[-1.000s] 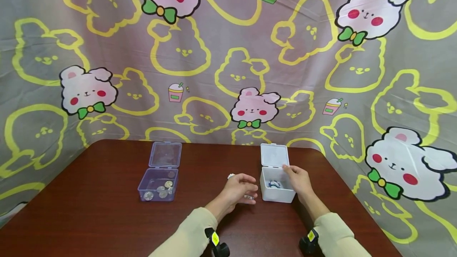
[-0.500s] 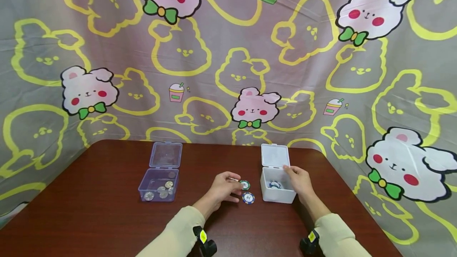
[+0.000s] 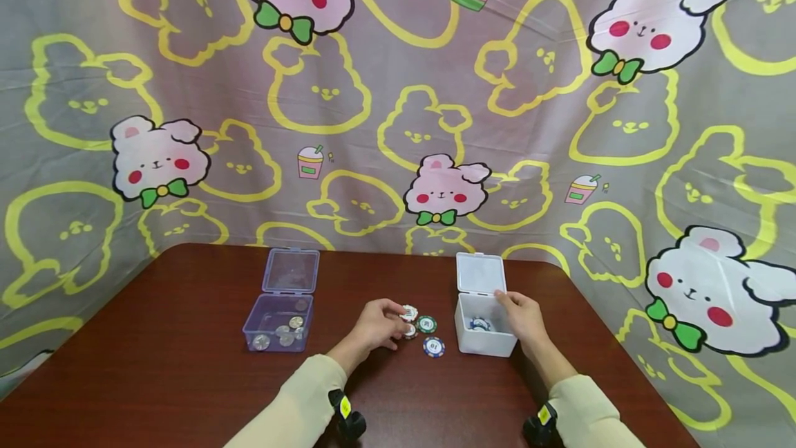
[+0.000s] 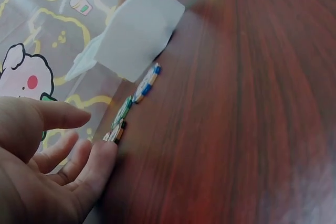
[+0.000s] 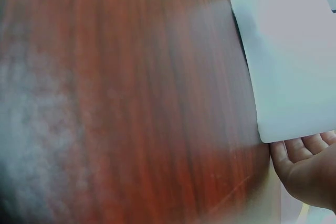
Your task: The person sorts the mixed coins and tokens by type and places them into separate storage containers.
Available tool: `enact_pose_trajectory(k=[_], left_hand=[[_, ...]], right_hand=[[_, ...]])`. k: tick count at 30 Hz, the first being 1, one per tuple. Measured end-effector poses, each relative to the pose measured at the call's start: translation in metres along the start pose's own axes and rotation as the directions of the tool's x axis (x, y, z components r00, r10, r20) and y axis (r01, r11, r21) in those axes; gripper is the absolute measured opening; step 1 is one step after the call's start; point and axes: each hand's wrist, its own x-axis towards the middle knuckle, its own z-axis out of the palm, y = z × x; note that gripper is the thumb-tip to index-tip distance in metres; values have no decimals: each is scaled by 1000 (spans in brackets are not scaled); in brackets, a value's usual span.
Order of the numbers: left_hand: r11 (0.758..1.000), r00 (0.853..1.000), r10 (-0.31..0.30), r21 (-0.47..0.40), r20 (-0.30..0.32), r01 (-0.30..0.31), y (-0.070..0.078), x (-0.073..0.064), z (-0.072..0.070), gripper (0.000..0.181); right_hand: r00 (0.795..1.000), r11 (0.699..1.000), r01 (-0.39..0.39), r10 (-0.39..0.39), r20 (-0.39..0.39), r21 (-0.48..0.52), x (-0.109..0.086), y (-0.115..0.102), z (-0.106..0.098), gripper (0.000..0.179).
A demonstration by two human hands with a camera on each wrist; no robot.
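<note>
My left hand (image 3: 376, 327) is low over the table, fingers loosely bent and apart from the thumb, beside a group of poker chips. Two whitish chips, one farther back (image 3: 408, 313) and one nearer (image 3: 410, 330), lie right at its fingertips. A green chip (image 3: 427, 324) and a blue chip (image 3: 434, 346) lie flat to their right. In the left wrist view the blue chip (image 4: 147, 83) is seen edge-on near the white box (image 4: 139, 32). My right hand (image 3: 522, 313) grips the right wall of that white box (image 3: 488, 343); blue-and-white chips (image 3: 479, 324) lie inside.
A purple see-through box (image 3: 273, 341) with several silver coins (image 3: 285, 337) stands on the left, lid (image 3: 291, 271) raised. The white box's lid (image 3: 481, 274) is raised too. Behind the brown table (image 3: 155, 379) hangs a patterned curtain (image 3: 373, 157).
My left hand has moved left, away from the white box, and put chips on the table, spread in a small group. My right hand stays on the box.
</note>
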Motion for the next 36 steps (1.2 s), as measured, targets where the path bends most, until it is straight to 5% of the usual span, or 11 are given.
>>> enact_pose_trajectory(k=[7,17,36], left_hand=[[979,999,48,199,13,-49,1,1,-1,26],[935,997,71,350,-15,-61,-1,7,1,23],[861,988,153,490,4,-135,1,4,7,29]], right_hand=[[1000,1000,0,0,-1,3,0,0,0,49],[1000,1000,9,-9,-8,0,0,-1,1,48],[999,999,34,-34,-35,8,0,-1,1,50]])
